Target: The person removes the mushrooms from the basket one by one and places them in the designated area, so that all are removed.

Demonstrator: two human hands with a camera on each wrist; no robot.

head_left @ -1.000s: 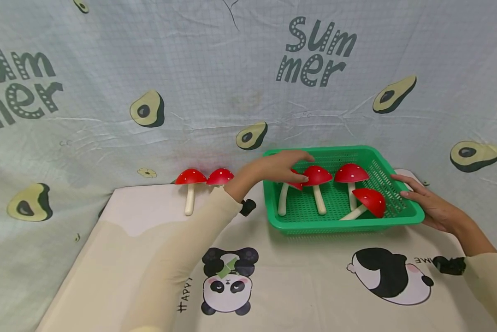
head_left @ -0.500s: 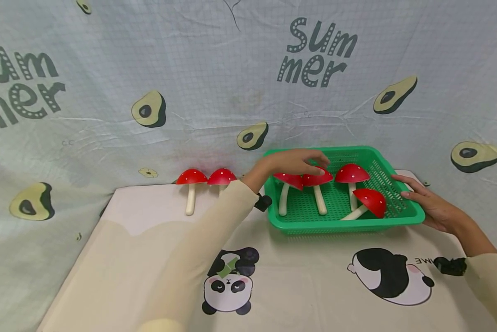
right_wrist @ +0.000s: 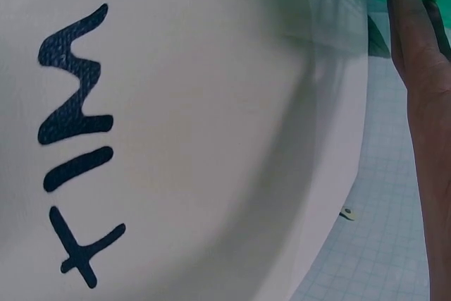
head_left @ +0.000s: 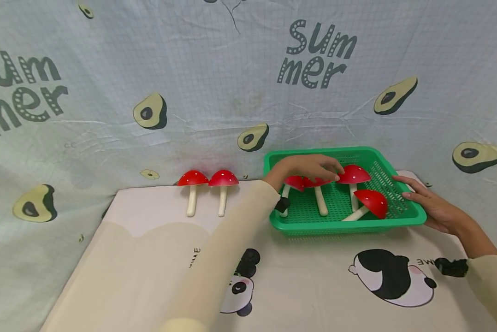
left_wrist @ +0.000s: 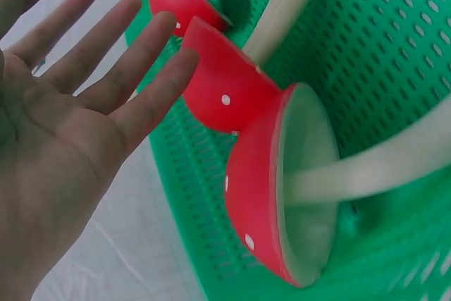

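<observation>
Several red-capped toy mushrooms with white dots and pale stems lie in a green plastic basket (head_left: 340,226). My left hand (head_left: 310,166) is over them with nothing in it; its fingers are spread in the left wrist view. Its fingertips are near the cap of the upper-right mushroom (head_left: 353,174); whether they touch it I cannot tell. The hand partly covers two caps, including the middle mushroom (head_left: 321,203). Below that upper-right mushroom, another mushroom (head_left: 370,204) lies tilted. At the basket's right side, my right hand (head_left: 435,207) holds the rim.
Two more mushrooms, a left one (head_left: 192,189) and a right one (head_left: 223,189), lie side by side along the back edge of the table, left of the basket. A panda-printed cloth (head_left: 315,276) covers the table. Behind it hangs an avocado-printed curtain (head_left: 207,92).
My left hand has moved right across the basket, from above the leftmost mushroom toward the upper-right one. The right hand and the basket have stayed put.
</observation>
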